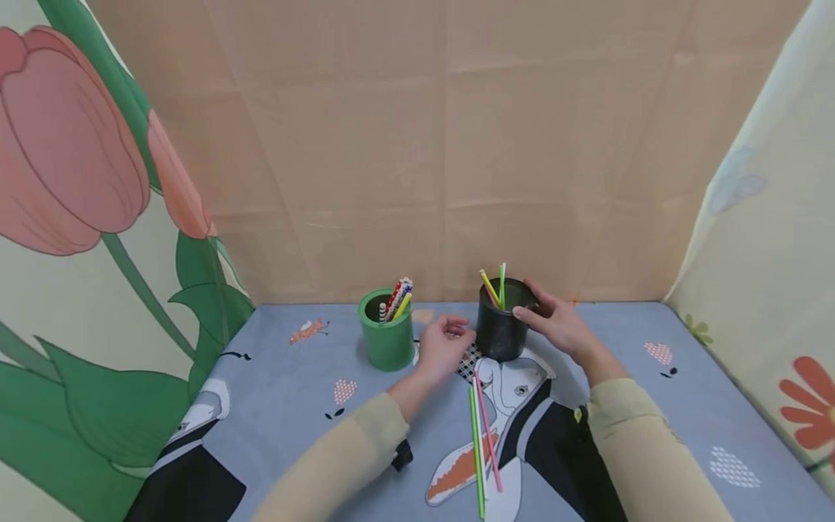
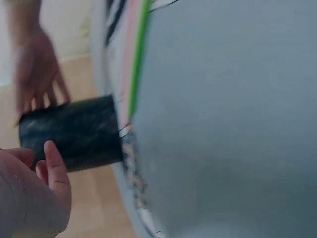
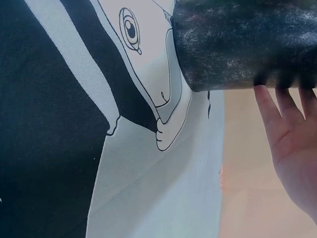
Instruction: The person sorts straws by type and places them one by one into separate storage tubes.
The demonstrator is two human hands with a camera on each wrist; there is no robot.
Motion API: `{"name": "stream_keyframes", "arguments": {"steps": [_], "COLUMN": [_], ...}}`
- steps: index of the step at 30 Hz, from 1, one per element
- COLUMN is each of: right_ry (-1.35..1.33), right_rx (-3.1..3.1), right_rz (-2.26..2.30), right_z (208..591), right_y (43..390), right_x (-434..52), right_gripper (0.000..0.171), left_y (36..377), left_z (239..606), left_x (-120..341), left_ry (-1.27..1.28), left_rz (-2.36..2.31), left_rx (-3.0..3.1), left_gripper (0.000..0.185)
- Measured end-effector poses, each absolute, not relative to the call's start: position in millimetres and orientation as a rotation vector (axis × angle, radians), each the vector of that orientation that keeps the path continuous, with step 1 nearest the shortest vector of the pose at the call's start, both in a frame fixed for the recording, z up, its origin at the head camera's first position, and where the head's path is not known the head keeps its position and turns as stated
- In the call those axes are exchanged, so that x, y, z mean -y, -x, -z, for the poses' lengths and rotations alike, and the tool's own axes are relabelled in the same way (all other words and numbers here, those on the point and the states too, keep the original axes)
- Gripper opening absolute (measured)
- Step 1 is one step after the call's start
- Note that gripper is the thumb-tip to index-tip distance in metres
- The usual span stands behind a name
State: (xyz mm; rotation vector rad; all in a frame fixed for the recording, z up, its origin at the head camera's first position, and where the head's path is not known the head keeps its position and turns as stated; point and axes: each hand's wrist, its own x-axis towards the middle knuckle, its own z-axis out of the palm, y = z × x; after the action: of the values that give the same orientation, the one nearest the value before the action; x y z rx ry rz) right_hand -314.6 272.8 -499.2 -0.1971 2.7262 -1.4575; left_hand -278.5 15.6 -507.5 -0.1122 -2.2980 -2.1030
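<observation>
My right hand (image 1: 557, 326) holds a black cylindrical cup (image 1: 501, 337) by its right side, thumb at the near rim and fingers behind. In the right wrist view, the fingertips (image 3: 260, 91) touch the cup's wall. Yellow and green straws (image 1: 502, 279) stick up out of the cup, which stands upright. Just left of it hovers my left hand (image 1: 443, 348), fingers loosely bent, with nothing visible in them. Green, white and pink straws lie on the table in front of the cup; the green straw (image 1: 475, 449) is leftmost.
A green cup (image 1: 386, 341) holding patterned and yellow straws (image 1: 399, 297) stands to the left. Under my left forearm, a small black object (image 1: 403, 455) is partly hidden. The printed blue cloth (image 1: 280, 435) covers the table, with a tan backdrop (image 1: 391, 181) behind.
</observation>
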Motion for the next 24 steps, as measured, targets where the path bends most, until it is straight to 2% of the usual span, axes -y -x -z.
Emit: {"name": "stream_keyframes", "arguments": {"steps": [11, 24], "right_ry": [0.19, 0.187], "right_rx": [-2.714, -2.704], "right_rz": [1.453, 1.445], "right_z": [498.5, 496.0], "right_y": [314.4, 313.6], "right_x": [-273.0, -272.0], "right_gripper": [0.09, 0.09], "left_y": [243.1, 223.4], "left_z": [547.0, 545.7], "left_x": [-1.3, 9.4], "left_ry": [-0.023, -0.115], "left_rz": [2.203, 2.252], "left_rx": [2.546, 2.716], "left_gripper": [0.028, 0.033]}}
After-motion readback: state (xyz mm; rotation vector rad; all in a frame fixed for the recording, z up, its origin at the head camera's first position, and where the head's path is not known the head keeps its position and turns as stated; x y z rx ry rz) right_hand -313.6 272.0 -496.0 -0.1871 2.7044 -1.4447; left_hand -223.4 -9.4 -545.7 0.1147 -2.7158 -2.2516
